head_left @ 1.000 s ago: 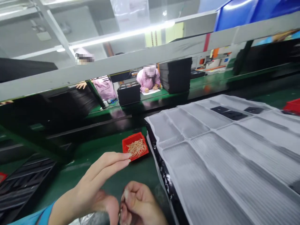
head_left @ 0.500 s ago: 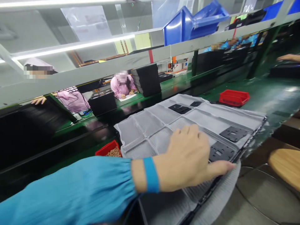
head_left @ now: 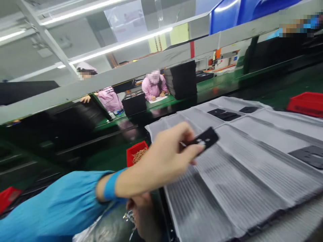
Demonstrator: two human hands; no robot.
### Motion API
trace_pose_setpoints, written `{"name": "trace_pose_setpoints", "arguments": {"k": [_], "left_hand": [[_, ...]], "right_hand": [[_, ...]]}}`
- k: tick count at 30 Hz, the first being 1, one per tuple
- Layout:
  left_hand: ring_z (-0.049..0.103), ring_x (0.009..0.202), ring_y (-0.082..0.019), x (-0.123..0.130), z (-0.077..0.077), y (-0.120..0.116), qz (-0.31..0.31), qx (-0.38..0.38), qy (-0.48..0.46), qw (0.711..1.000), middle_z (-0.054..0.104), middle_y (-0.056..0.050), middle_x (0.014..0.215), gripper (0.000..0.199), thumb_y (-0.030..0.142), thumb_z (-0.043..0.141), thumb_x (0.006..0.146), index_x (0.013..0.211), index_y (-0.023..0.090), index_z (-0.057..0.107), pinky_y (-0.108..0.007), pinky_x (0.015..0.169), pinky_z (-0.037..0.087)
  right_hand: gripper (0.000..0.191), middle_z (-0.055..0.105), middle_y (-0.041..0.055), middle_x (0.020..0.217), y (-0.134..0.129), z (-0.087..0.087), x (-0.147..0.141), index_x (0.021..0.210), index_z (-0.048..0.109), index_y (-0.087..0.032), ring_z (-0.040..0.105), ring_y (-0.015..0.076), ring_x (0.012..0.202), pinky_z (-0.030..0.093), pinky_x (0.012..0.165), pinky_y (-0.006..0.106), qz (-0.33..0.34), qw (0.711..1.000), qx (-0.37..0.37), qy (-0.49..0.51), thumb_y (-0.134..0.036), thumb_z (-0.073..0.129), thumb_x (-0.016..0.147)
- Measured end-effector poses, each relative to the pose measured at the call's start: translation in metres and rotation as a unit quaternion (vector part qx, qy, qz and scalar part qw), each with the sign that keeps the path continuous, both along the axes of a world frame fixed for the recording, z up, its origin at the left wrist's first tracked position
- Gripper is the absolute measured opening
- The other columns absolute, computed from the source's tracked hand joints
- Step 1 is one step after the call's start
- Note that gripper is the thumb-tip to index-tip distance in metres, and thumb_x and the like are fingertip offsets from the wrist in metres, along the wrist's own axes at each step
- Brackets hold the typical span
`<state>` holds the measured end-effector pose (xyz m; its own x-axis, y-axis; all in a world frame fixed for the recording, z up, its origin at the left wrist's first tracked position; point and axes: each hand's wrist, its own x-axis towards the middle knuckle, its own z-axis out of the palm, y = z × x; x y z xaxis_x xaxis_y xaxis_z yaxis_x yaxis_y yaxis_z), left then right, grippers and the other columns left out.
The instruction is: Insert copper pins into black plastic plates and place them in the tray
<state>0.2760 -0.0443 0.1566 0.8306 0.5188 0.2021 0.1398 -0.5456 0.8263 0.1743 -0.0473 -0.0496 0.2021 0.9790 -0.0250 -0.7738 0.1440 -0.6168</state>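
My left hand (head_left: 168, 153), in a blue sleeve and wristband, is closed on a small flat black plate with holes (head_left: 209, 138), thumb against its face. The plate is tilted above a grey ribbed tray with compartments (head_left: 242, 168). My right hand (head_left: 145, 215) is low, beneath my left forearm, beside small shiny metal pieces (head_left: 130, 216) and a clear plastic bag (head_left: 108, 228). Its fingers are partly hidden and blurred. Farther off in the tray lie black plates (head_left: 224, 115), and another black plate (head_left: 309, 156) lies at the right.
A red bin of small copper-coloured pieces (head_left: 138, 154) stands at the tray's left edge. Other red bins (head_left: 306, 103) (head_left: 8, 198) are right and far left. Beyond the rail (head_left: 171, 58), people in pink work near black stacks (head_left: 181, 80).
The view has swung left. My left hand has moved from the tray's near edge and now holds a black plate. My right hand has come into view below.
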Motion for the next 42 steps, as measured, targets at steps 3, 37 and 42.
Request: {"name": "trace_pose_setpoints", "arguments": {"k": [3,37,42], "left_hand": [[0.065,0.063,-0.011,-0.078,0.021,0.029,0.108,0.083,0.062,0.989,0.060,0.006,0.073,0.016,0.029,0.072,0.093,0.084,0.020,0.062,-0.022,0.058,0.051],[0.069,0.052,-0.012,-0.253,-0.107,-0.021,0.377,-0.179,0.071,0.906,0.069,0.000,0.064,0.012,0.025,0.070,0.099,0.106,0.015,0.071,-0.019,0.052,0.060],[0.068,0.050,-0.011,-0.252,-0.104,-0.021,0.377,-0.155,0.073,0.910,0.069,0.001,0.064,0.009,0.021,0.070,0.098,0.104,0.016,0.072,-0.018,0.051,0.059]], "right_hand": [[0.048,0.061,-0.0043,0.067,0.004,0.001,-0.003,0.081,0.062,-0.017,0.050,0.0072,0.054,0.043,0.052,0.020,0.001,0.998,-0.037,0.058,-0.059,0.084,0.083],[0.019,0.069,0.0018,0.102,-0.027,0.018,0.011,0.081,0.071,-0.023,0.069,0.0129,0.095,0.055,0.086,0.017,0.083,0.981,-0.040,-0.171,-0.037,0.079,0.091],[0.019,0.067,0.0011,0.102,-0.027,0.017,0.010,0.082,0.071,-0.023,0.068,0.0122,0.093,0.054,0.084,0.017,0.087,0.980,-0.038,-0.174,-0.037,0.077,0.093]]}}
